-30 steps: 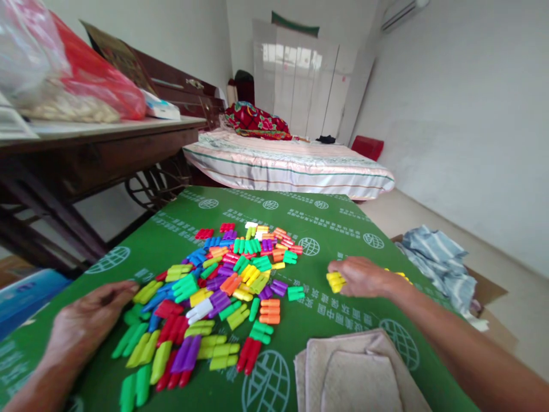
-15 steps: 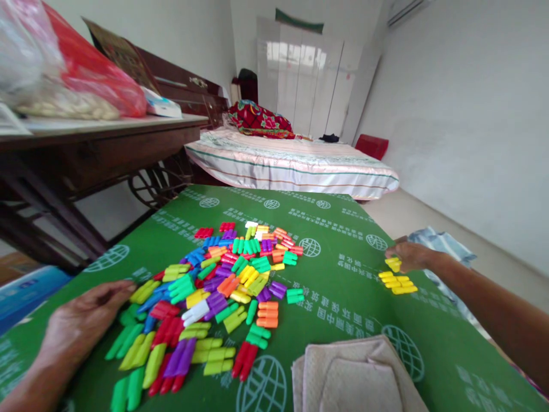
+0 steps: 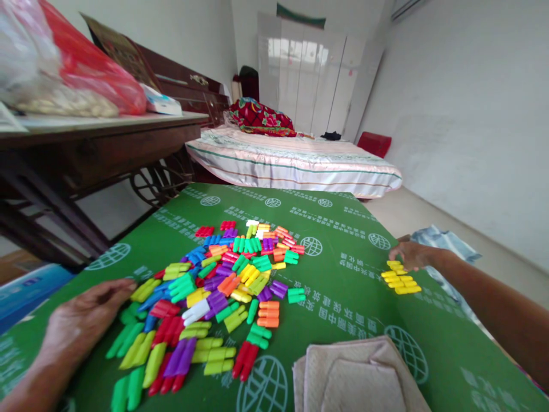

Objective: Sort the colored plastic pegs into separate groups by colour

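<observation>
Green board [image 3: 330, 232]: right hand [image 3: 410, 255] has brought its yellow piece [image 3: 397, 267] to others [image 3: 401, 281].

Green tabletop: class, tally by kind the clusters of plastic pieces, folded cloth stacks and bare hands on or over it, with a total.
Mixed-colour cluster: 1
All-yellow cluster: 1
Folded cloth stack: 1
Hands: 2 (left hand, right hand)
Total: 5

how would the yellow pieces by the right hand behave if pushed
The yellow pieces look like smooth plastic, so probably stiff and slightly slippery. Being small, they're likely light. Ribbed and lying flat, they'd probably slide rather than roll.
</observation>
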`<state>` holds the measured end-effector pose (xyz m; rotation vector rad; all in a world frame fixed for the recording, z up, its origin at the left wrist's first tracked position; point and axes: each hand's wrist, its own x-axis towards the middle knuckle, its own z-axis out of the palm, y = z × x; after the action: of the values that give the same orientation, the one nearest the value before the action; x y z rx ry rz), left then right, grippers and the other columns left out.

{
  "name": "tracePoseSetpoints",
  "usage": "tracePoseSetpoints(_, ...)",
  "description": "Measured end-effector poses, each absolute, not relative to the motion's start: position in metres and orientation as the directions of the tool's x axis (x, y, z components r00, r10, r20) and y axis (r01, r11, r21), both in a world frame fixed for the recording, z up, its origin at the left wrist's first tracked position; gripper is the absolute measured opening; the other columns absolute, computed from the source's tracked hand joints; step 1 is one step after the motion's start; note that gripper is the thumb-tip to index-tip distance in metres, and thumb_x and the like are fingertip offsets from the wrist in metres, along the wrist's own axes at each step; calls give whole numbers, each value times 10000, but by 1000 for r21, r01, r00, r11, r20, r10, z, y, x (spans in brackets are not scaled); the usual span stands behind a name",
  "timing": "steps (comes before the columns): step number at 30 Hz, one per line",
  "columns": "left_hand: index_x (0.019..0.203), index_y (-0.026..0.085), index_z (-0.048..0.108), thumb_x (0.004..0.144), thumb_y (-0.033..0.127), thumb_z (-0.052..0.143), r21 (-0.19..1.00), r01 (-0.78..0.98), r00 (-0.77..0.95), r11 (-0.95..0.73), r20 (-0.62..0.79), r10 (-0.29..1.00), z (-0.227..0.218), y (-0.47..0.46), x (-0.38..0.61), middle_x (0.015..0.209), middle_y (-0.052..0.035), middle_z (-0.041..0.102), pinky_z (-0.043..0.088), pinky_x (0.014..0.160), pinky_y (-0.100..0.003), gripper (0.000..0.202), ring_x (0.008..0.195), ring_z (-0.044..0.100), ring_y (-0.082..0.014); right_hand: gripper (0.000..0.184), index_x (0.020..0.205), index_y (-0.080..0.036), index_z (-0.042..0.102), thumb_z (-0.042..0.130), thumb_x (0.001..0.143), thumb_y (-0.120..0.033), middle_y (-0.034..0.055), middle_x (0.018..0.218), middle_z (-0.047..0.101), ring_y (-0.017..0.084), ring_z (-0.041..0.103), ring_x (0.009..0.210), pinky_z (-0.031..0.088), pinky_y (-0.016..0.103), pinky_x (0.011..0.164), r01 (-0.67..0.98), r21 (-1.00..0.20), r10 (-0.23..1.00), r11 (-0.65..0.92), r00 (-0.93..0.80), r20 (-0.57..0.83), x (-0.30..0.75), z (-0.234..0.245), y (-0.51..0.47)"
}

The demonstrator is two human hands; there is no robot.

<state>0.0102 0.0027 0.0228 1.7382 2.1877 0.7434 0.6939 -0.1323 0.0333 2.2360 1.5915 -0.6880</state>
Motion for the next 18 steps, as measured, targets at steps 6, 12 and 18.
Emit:
tracePoseSetpoints(6, 943, 264, 676, 663, 673, 364, 532, 832, -241, 155, 94, 966, 28, -5, 15, 1078, -35, 698, 454, 973, -450, 586, 992, 627, -298, 532, 1109, -122, 670, 635, 582, -51, 46, 686, 673, 203, 653, 636, 449, 234, 537, 946, 29, 802, -322, 289, -522, 692, 31, -132)
tracePoseSetpoints(12, 923, 255, 680, 666, 634, 386, 556, 818, -239, 146, 97, 966, 29, -5, 18, 1069, -38, 704, 438, 999, -438, 545, 1031, 622, -293, 478, 1027, -136, 713, 615, 575, -16, 72, 805, 708, 228, 659, 768, 436, 240, 604, 969, 56, 863, -239, 238, -446, 688, 33, -136)
tracePoseSetpoints(18, 851, 253, 701, 656, 553, 469, 578, 807, -250, 121, 149, 957, 21, 1, 12, 928, -16, 731, 489, 895, -403, 426, 910, 648, -262, 468, 1011, -144, 722, 593, 582, -8, 78, 827, 717, 224, 661, 780, 447, 249, 646, 982, 64, 896, -178, 189, -403, 691, 31, -137)
